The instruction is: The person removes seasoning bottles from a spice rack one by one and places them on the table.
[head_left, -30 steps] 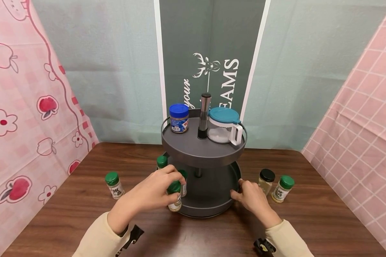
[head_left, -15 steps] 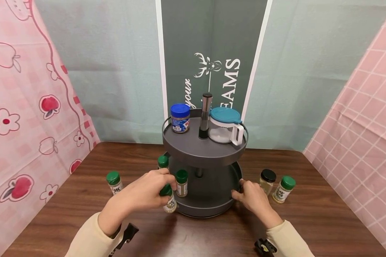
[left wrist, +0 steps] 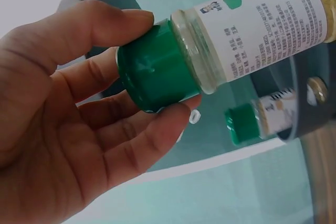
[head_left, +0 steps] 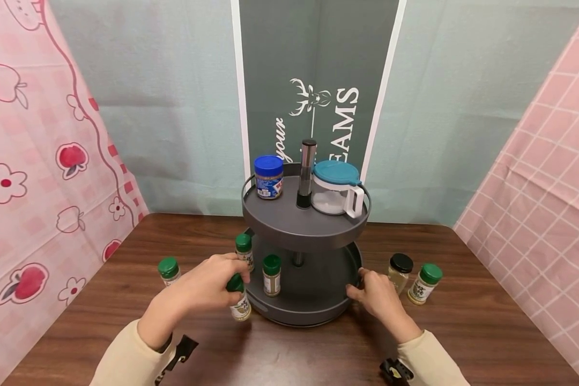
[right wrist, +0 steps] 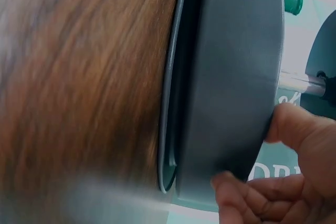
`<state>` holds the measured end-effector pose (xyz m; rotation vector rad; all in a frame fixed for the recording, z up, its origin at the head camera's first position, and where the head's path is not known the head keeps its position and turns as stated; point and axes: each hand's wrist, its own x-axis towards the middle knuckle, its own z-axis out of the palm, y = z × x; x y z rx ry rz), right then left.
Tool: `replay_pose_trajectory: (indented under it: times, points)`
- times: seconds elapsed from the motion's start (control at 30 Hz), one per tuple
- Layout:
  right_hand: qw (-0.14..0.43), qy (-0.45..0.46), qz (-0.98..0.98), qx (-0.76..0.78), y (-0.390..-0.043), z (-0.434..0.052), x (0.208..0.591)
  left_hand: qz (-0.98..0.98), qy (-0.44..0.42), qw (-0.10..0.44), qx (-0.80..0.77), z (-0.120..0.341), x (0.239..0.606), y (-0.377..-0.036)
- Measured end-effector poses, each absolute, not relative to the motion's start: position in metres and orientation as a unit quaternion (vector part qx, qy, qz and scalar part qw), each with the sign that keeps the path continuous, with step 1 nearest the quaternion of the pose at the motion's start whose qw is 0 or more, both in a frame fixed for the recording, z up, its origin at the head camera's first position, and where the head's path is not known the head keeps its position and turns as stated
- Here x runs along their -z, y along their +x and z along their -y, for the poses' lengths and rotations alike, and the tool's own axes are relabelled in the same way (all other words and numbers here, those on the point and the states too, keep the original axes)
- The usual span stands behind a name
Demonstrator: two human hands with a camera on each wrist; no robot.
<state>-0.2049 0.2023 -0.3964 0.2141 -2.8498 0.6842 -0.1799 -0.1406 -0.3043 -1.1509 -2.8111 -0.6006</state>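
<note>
My left hand (head_left: 224, 283) pinches a green-capped spice jar (head_left: 240, 306) by its cap, just left of the rack's lower tray (head_left: 318, 316) and over the table. In the left wrist view the thumb and fingers of that hand (left wrist: 163, 64) wrap the green cap (left wrist: 155, 69), and the jar (left wrist: 262, 22) lies tilted. My right hand (head_left: 362, 287) grips the lower tray's right rim; the right wrist view shows its thumb and fingers (right wrist: 257, 156) on the grey rim (right wrist: 226, 77). Another green-capped jar (head_left: 272, 275) stands on the lower tray.
The upper tier (head_left: 289, 225) carries a blue-lidded jar (head_left: 268, 177), a steel grinder (head_left: 307, 174) and a teal-lidded clear pot (head_left: 338, 187). Green-capped jars stand at the tray's left edge (head_left: 244, 251) and on the table's left (head_left: 168, 269). Right of the rack are a black-capped jar (head_left: 400, 271) and a green-capped one (head_left: 424, 283).
My left hand has carried its jar left and toward me, from the lower tray's front rim to beside the tray. The right hand has stayed on the rim.
</note>
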Motion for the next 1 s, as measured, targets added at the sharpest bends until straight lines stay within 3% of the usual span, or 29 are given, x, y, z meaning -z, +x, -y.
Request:
replay_pose_trajectory:
  times: [0.37, 1.0]
  points:
    - [0.062, 0.005, 0.952, -0.298, -0.203, -0.2, 0.398, 0.925, -0.322, 0.005, 0.201, 0.161, 0.314, -0.191]
    - [0.042, -0.006, 0.956, -0.289, -0.209, -0.203, 0.399, 0.947, -0.253, 0.027, 0.196, 0.18, 0.331, -0.211]
